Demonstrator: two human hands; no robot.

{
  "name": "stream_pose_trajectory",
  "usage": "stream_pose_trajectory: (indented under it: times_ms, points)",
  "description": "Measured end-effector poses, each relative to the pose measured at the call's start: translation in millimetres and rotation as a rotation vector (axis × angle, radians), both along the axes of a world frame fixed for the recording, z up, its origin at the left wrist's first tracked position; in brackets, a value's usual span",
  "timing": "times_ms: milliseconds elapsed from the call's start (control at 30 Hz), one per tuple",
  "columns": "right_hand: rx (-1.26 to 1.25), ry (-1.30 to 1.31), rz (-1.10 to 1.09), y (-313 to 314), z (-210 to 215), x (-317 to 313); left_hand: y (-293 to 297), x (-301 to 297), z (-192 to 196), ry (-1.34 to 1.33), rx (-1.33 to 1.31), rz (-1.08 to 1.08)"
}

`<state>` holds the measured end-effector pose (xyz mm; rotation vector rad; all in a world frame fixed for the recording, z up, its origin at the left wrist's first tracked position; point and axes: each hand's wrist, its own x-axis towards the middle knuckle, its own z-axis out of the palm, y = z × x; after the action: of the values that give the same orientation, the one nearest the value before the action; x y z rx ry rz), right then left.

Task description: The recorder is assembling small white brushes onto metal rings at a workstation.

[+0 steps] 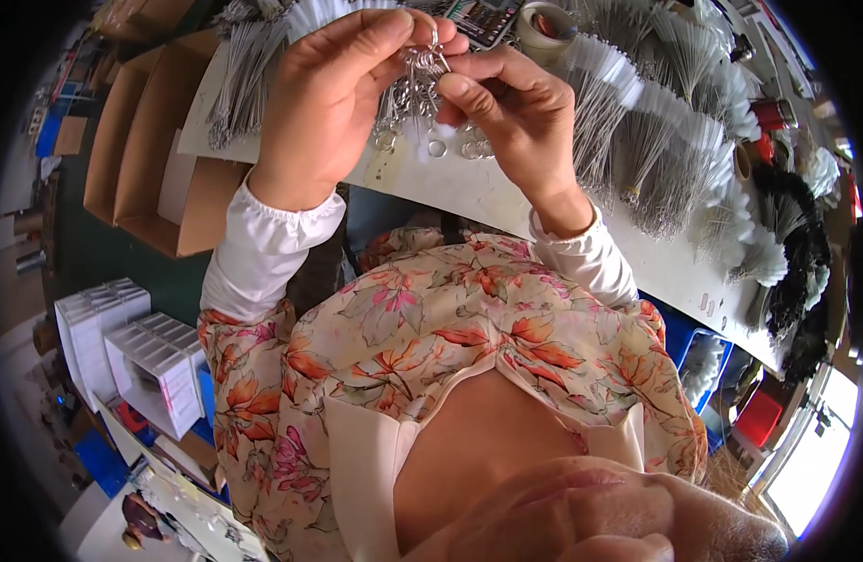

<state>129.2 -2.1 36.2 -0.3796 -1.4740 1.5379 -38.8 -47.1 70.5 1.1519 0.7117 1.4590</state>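
Both hands are raised above the worktable (pixel 408 178), fingertips almost meeting. Between them hangs a cluster of small silver metal rings (pixel 424 62), its exact make too small to tell. My left hand (pixel 342 89) pinches the top of the cluster between thumb and fingers. From the other side, my right hand (pixel 511 112) grips its lower right part with thumb and forefinger. Right below on the tabletop lies a pile of silver split rings (pixel 403 108), partly hidden by the hands. One loose ring (pixel 437 148) sits apart, near the table's front edge.
Bundles of thin wires with clear tips (pixel 661 140) cover the table's right side; another bundle (pixel 244 80) lies at left. A roll of tape (pixel 544 26) stands behind my right hand. Cardboard boxes (pixel 160 150) and white plastic bins (pixel 155 361) are at left, a blue crate (pixel 698 361) at right.
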Motion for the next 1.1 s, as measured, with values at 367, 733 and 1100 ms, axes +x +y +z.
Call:
stream_pose_trajectory:
  times_ms: [367, 733, 1100]
  points:
    - [0.303, 0.053, -0.192, 6.6, -17.9, -43.6, -20.0, -4.8, 8.1, -0.164, 0.071, 0.309]
    - [-0.567, -0.006, 0.689, 23.3, 30.2, -62.9, -59.9, -39.1, 11.8, 0.504, -0.096, 0.404]
    - [-0.71, -0.327, 0.494, 15.0, -94.1, 4.4, -178.6, -106.2, -274.0, 0.97, -0.433, 0.226]
